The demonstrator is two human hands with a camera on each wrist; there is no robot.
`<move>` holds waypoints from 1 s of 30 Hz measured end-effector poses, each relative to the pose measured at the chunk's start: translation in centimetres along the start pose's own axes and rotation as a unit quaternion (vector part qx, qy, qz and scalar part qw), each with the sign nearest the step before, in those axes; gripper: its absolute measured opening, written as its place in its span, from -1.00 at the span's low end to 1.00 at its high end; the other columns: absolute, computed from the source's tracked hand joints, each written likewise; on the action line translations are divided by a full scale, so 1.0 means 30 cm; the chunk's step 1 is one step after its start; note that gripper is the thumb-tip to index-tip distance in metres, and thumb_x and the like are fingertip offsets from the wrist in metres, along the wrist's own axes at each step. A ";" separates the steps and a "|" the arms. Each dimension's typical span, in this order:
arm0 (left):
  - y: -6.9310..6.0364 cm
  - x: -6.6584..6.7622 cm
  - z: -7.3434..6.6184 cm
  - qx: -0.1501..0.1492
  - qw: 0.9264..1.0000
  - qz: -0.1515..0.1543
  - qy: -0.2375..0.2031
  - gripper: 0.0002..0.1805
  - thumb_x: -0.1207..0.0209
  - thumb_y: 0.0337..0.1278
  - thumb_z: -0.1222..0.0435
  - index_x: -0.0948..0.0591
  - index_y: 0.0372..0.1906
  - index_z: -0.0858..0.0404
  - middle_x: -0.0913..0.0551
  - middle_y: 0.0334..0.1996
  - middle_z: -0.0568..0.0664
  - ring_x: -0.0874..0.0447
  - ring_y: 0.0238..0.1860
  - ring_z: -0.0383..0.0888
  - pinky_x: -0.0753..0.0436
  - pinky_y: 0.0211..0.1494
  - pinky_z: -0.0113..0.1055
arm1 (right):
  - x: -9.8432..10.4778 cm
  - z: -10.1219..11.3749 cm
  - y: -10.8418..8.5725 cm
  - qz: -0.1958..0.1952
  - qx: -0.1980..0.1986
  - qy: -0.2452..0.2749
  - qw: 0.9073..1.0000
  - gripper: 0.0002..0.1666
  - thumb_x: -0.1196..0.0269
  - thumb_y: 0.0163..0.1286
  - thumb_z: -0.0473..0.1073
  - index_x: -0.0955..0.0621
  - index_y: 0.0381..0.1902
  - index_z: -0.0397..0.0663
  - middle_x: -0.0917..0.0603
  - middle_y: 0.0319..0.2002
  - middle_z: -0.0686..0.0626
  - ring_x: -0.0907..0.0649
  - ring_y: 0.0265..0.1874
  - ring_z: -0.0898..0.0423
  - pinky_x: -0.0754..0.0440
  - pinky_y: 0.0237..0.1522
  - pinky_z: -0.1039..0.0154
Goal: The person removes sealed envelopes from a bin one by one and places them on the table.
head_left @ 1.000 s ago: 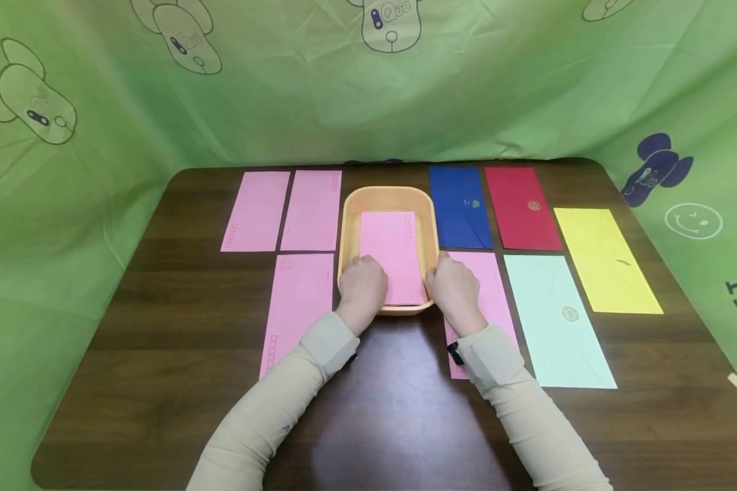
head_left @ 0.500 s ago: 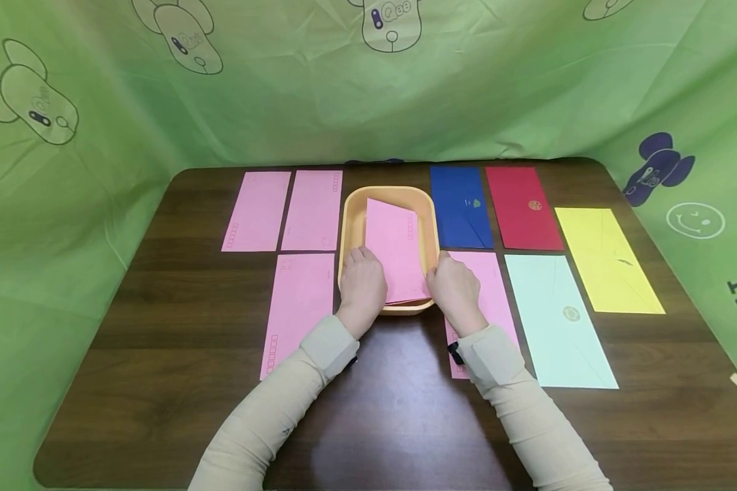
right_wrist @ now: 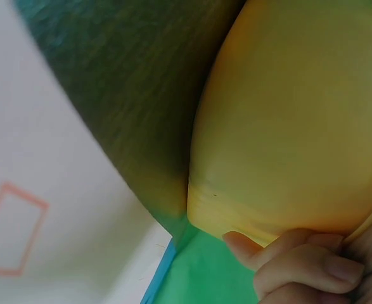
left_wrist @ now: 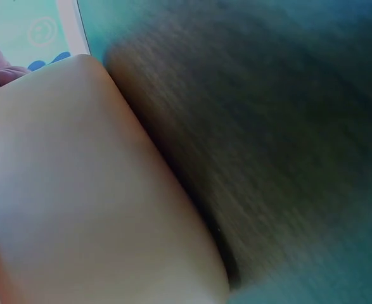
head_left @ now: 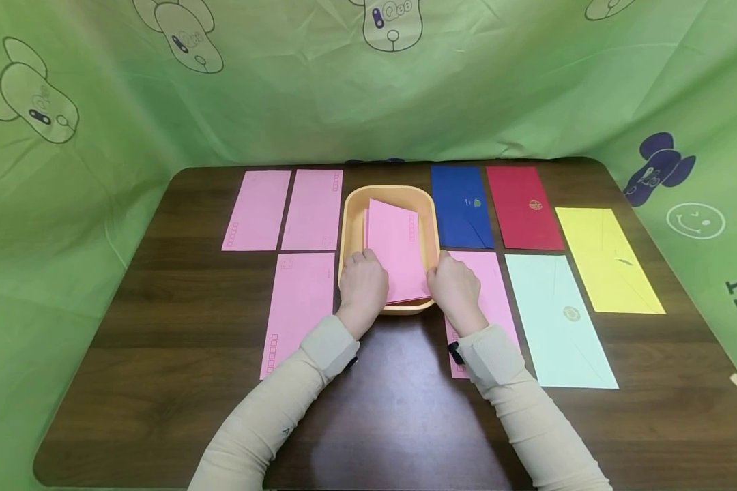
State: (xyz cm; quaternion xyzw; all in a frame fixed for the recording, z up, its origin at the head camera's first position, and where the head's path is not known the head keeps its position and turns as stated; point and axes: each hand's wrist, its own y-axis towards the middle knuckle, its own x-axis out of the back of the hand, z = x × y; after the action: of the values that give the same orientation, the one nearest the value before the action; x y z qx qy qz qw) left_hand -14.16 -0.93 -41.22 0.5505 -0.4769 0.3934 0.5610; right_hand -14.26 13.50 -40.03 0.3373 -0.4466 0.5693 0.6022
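Note:
A pale yellow-orange tray [head_left: 389,193] stands mid-table with a stack of pink envelopes [head_left: 399,252] inside. The stack sits askew, its top envelope turned a little and another showing along its left side. My left hand [head_left: 364,290] reaches over the tray's left wall and holds the stack's left edge; its fingertips are hidden in the head view. At the tray's right rim my right hand [head_left: 454,290] grips, with curled fingers [right_wrist: 306,269] against the outer wall in the right wrist view. The tray's side wall [left_wrist: 90,183] fills much of the left wrist view.
Left of the tray lie three pink envelopes [head_left: 297,307]. To the right are a blue envelope [head_left: 460,204], a red one [head_left: 518,204], a yellow one [head_left: 604,256], a mint one [head_left: 555,320], and a pink one [head_left: 488,286] partly under my right arm. Green curtains surround the table [head_left: 160,409].
The top pink envelope has turned, its upper left corner rising and shifting right, and an envelope beneath now shows at its left. The tray and right hand stay put.

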 end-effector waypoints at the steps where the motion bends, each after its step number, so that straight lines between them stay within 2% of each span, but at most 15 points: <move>1: -0.001 0.001 -0.001 0.000 1.000 -0.002 0.000 -0.85 -0.06 0.18 0.33 -0.56 -0.35 0.35 -0.62 -0.43 0.11 -0.58 -0.40 -0.06 -0.55 -0.40 -0.33 | 0.001 0.000 0.000 0.000 0.000 -0.001 1.000 -0.66 0.03 0.36 -0.21 -0.51 -0.08 -0.37 -0.66 -0.33 -0.33 -0.66 -0.37 -0.21 -0.52 -0.47 -0.01; 8: -0.001 0.009 -0.001 -0.016 1.000 0.000 0.007 -0.92 -0.09 0.14 0.38 -0.55 -0.35 0.32 -0.62 -0.41 0.09 -0.58 -0.37 -0.05 -0.55 -0.35 -0.33 | 0.006 0.001 0.000 -0.002 0.001 -0.002 1.000 -0.65 0.03 0.37 -0.21 -0.52 -0.07 -0.38 -0.67 -0.31 -0.34 -0.67 -0.35 -0.23 -0.54 -0.46 -0.02; 10: -0.002 0.010 0.000 -0.024 1.000 -0.008 0.010 -0.94 -0.09 0.13 0.39 -0.54 -0.36 0.31 -0.62 -0.42 0.08 -0.58 -0.38 -0.05 -0.53 -0.36 -0.34 | 0.006 0.000 0.000 -0.001 0.002 -0.002 1.000 -0.66 0.03 0.37 -0.21 -0.52 -0.07 -0.38 -0.66 -0.31 -0.35 -0.67 -0.35 -0.23 -0.54 -0.46 -0.03; 15: -0.006 0.000 0.003 -0.037 0.998 -0.050 0.016 -0.93 -0.08 0.16 0.39 -0.55 -0.39 0.29 -0.61 -0.47 0.05 -0.57 -0.44 -0.06 -0.51 -0.43 -0.36 | 0.006 0.001 0.001 0.006 0.000 -0.004 1.000 -0.65 0.04 0.37 -0.20 -0.51 -0.06 -0.37 -0.67 -0.28 -0.36 -0.67 -0.30 -0.26 -0.55 -0.41 -0.06; 21: 0.001 -0.010 0.008 -0.030 0.994 -0.106 0.008 -0.76 -0.05 0.33 0.24 -0.56 -0.41 0.28 -0.61 -0.53 0.02 -0.58 -0.51 -0.09 -0.50 -0.50 -0.36 | 0.005 0.003 0.004 0.004 -0.006 -0.013 1.000 -0.63 0.04 0.36 -0.20 -0.51 -0.04 -0.37 -0.67 -0.23 -0.37 -0.67 -0.26 -0.27 -0.57 -0.37 -0.09; 23: 0.005 -0.011 0.013 -0.028 0.993 -0.114 0.000 -0.76 -0.04 0.34 0.24 -0.55 -0.41 0.27 -0.61 -0.54 0.01 -0.58 -0.52 -0.09 -0.51 -0.51 -0.35 | 0.005 0.005 0.004 0.004 -0.007 -0.014 1.000 -0.62 0.04 0.36 -0.21 -0.51 -0.02 -0.36 -0.67 -0.23 -0.37 -0.68 -0.26 -0.27 -0.57 -0.37 -0.09; 27: 0.016 -0.005 0.032 -0.015 0.993 -0.104 -0.044 -0.77 0.00 0.37 0.27 -0.55 -0.39 0.28 -0.61 -0.55 0.03 -0.62 -0.53 -0.06 -0.55 -0.54 -0.28 | 0.006 0.008 0.002 0.002 -0.009 -0.010 1.000 -0.64 0.05 0.33 -0.22 -0.51 -0.05 -0.35 -0.67 -0.23 -0.37 -0.67 -0.24 -0.28 -0.57 -0.35 -0.11; 30: 0.027 0.012 0.052 0.021 0.989 -0.084 -0.117 -0.76 0.02 0.39 0.24 -0.57 -0.32 0.28 -0.63 -0.52 0.07 -0.68 -0.51 0.00 -0.59 -0.52 -0.17 | 0.008 0.007 -0.001 -0.001 -0.009 -0.006 1.000 -0.67 0.05 0.34 -0.21 -0.52 -0.10 -0.33 -0.67 -0.24 -0.37 -0.67 -0.24 -0.28 -0.57 -0.35 -0.12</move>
State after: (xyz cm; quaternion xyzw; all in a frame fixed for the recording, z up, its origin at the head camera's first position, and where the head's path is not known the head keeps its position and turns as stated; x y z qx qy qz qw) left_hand -15.01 -2.44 -40.78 0.6424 -0.4831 0.2876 0.5208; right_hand -14.27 13.38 -39.73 0.3354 -0.4553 0.5628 0.6029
